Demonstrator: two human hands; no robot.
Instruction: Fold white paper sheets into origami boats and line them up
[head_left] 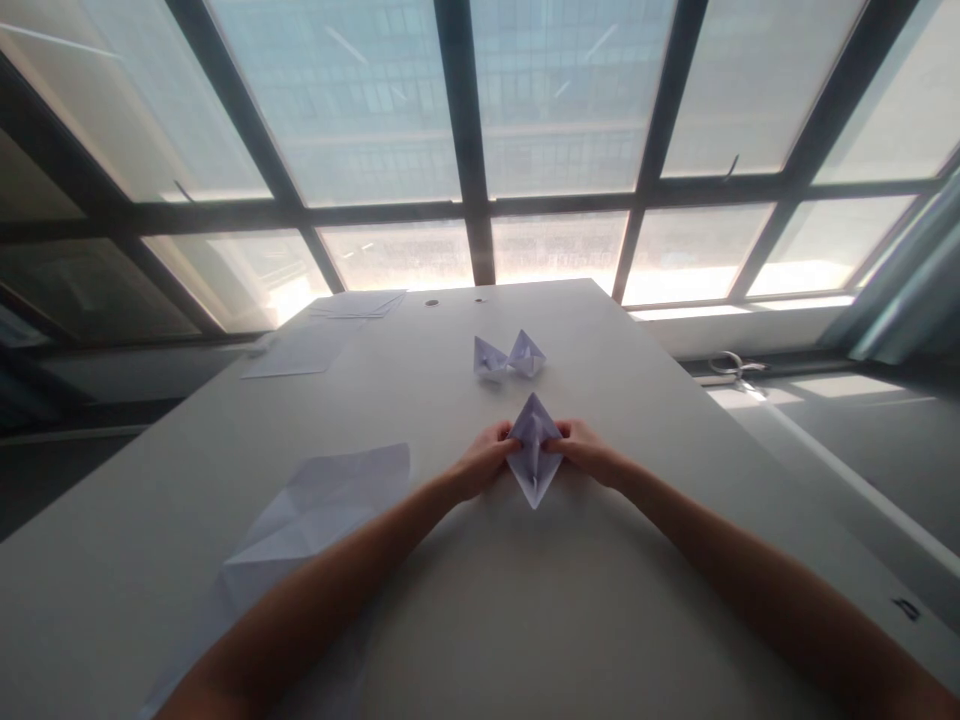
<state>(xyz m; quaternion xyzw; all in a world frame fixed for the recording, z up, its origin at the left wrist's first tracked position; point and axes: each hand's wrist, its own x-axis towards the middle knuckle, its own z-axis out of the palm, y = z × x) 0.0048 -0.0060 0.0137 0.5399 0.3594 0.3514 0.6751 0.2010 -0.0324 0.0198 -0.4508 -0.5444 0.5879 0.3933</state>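
Note:
A folded white paper boat, diamond-shaped from above with a ridge along its middle, is held just over the table. My left hand pinches its left corner, thumb on the upper face and fingers curled beneath. On the opposite corner my right hand grips in the same way, its thumb reaching inward toward the ridge. Farther back, two more folded paper boats stand close together: a left one and a right one. The undersides of the held paper are hidden.
A creased paper sheet lies left of me, partly under my left forearm. Flat sheets rest at the table's far left. The white table reaches toward large windows. A pale ring-shaped object is beyond its right edge.

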